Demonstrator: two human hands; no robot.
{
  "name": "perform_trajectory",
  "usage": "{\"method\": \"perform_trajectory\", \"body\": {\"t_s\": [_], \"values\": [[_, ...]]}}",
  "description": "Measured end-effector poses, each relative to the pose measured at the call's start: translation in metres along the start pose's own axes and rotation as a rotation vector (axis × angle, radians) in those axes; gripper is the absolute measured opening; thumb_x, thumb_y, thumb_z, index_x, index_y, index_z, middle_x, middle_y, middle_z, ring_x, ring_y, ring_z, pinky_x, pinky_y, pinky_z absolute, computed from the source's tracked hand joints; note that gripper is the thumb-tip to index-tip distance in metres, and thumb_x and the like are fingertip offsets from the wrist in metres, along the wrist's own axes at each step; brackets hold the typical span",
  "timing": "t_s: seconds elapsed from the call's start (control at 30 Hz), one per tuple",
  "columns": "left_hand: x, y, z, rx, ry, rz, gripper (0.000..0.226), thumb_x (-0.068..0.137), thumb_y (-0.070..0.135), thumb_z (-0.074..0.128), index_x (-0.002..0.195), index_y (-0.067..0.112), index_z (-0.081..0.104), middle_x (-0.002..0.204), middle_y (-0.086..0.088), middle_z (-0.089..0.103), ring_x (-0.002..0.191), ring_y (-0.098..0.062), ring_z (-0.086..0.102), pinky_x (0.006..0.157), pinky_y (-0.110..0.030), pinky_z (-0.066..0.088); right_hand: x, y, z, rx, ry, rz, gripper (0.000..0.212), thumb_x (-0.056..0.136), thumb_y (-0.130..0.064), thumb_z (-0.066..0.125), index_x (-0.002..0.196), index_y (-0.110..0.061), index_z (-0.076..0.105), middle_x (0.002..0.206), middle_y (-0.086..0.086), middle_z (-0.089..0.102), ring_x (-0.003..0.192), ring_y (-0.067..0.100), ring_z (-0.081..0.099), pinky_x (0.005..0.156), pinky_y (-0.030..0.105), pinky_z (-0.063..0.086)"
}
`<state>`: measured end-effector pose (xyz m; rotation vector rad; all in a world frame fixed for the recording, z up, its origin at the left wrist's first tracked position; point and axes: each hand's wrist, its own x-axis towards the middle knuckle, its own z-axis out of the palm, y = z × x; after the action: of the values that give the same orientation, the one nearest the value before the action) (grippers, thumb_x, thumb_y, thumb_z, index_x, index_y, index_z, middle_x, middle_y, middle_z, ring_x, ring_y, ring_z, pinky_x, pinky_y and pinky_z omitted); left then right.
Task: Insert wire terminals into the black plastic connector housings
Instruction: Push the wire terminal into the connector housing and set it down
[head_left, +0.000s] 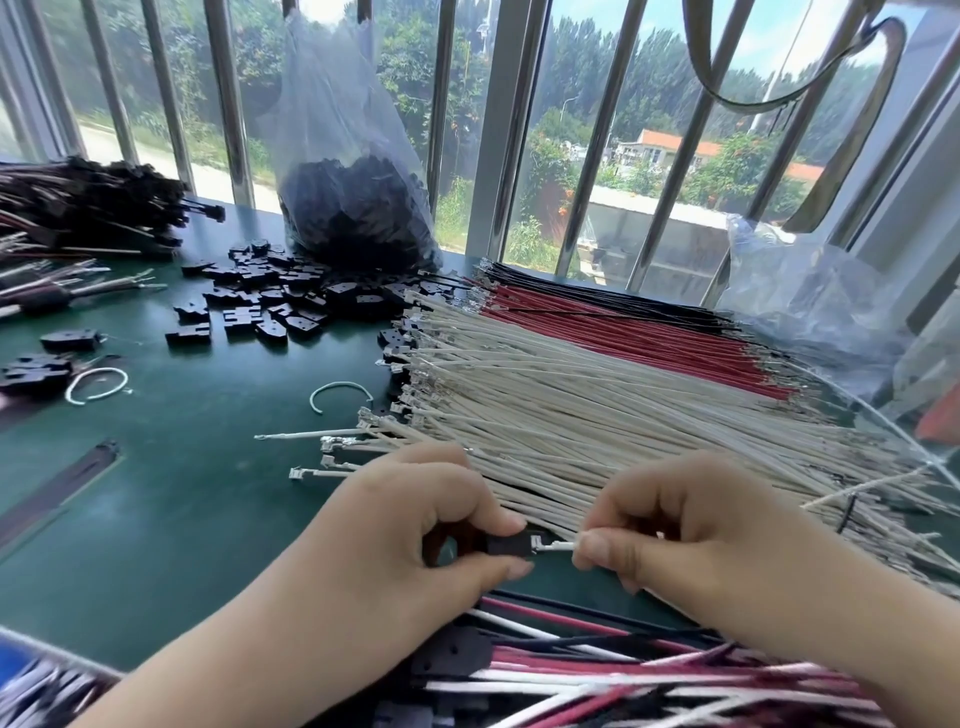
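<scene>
Hands meet low over the green table (156, 519): left hand (415, 525) pinches a small black plastic connector housing (511, 544), right hand (675, 525) pinches a white wire (563, 545), lying left-right, terminal pointing left at the housing's opening. Beyond, white wire bundles (597, 405), loose black housings (270, 301).

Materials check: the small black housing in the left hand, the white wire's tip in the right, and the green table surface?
Small black connector housing: looks like matte moulded plastic, dull and without glare. White wire: smooth, probably plastic insulation; its tip terminal glints silvery, likely stamped metal. Dark green table surface: soft even sheen, possibly a rubber or vinyl mat; unsure.
</scene>
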<state>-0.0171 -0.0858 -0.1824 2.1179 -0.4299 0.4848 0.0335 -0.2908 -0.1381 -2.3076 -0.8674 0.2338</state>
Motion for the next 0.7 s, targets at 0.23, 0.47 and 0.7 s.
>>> {"method": "perform_trajectory", "body": {"t_s": [0.23,0.47,0.7], "values": [[-0.001,0.000,0.002,-0.126,-0.025,-0.079,0.023,0.054,0.050,0.070,0.071,0.035,0.066,0.072,0.015,0.061,0.063,-0.007,0.060,0.060,-0.025,0.050,-0.002,-0.007,0.011,-0.090,0.065,-0.133,0.015,0.080,-0.031,0.072,0.071,-0.041,0.065,0.061,-0.018,0.062,0.061,0.001,0.057,0.057,0.011,0.041],[-0.001,0.000,-0.002,-0.456,-0.044,-0.154,0.055,0.044,0.058,0.083,0.094,0.041,0.068,0.093,0.007,0.066,0.069,-0.009,0.063,0.060,-0.022,0.050,-0.001,0.001,0.009,-0.138,0.272,-0.230,0.009,0.075,-0.037,0.070,0.084,-0.037,0.068,0.072,-0.025,0.066,0.068,-0.001,0.063,0.059,0.010,0.044],[0.010,0.004,-0.002,-0.425,-0.109,-0.335,0.025,0.064,0.046,0.081,0.085,0.035,0.071,0.070,-0.001,0.073,0.066,-0.010,0.069,0.064,-0.019,0.054,0.000,0.003,0.015,-0.252,0.365,-0.340,0.014,0.078,-0.044,0.063,0.084,-0.033,0.067,0.071,-0.018,0.065,0.063,0.001,0.060,0.053,0.024,0.049]]}}
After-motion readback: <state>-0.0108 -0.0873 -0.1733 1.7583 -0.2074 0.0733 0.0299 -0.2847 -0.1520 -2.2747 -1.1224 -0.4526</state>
